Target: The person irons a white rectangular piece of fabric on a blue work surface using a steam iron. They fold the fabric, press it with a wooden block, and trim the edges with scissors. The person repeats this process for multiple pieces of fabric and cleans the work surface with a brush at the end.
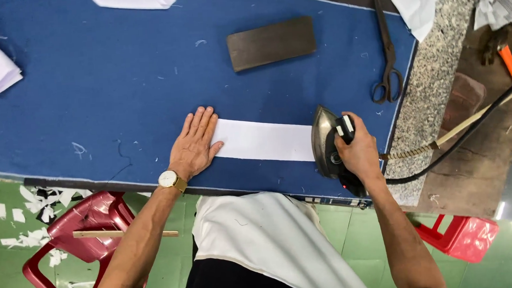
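Here, the pressing of a white fabric strip [264, 140] looks to be the step in hand; the strip lies flat on the blue padded table cover [89, 82], lengthwise across the near part of it. The left hand [196, 144] lies palm down on the strip's left end, fingers flat and slightly spread, holding nothing but pinning the cloth; the right hand [358, 151] is wrapped tight round the handle of the iron [326, 141], whose sole sits at the strip's right end, touching or overlapping it.

As a judgement, a further pass would call for the iron to travel leftward along the strip toward the pinning hand, which would have to give way or lift before the sole reaches it; the iron's cord [465, 130] trails off to the right of the strip, over the speckled stone edge [434, 82], and would need slack.

Room is good beyond the strip: a dark block [271, 42] lies well apart on the far side, scissors [386, 49] to the far right near the cover's border; the near edge of the cover runs just beside the strip, so little margin lies on that side.
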